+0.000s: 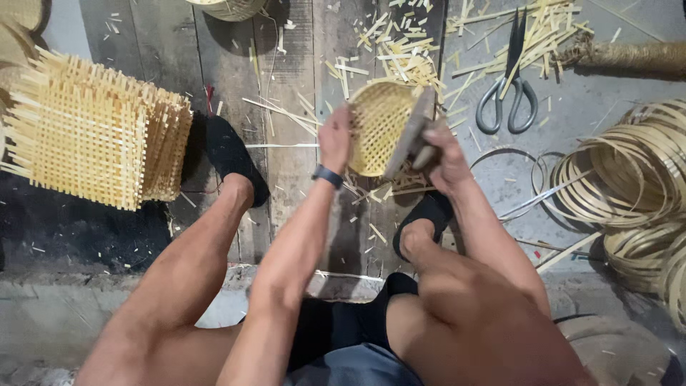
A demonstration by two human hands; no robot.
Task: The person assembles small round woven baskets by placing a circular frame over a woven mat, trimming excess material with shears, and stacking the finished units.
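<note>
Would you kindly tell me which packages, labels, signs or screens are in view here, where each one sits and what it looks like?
No packages, labels or signs show in this view.
Wristband: on the left wrist, a dark band with a small rectangular face that may be a screen; whether it is lit cannot be told.

We count one round woven basket [379,125], one pair of scissors [509,93], two dark shoes [232,154], one wristband [328,176].
</note>
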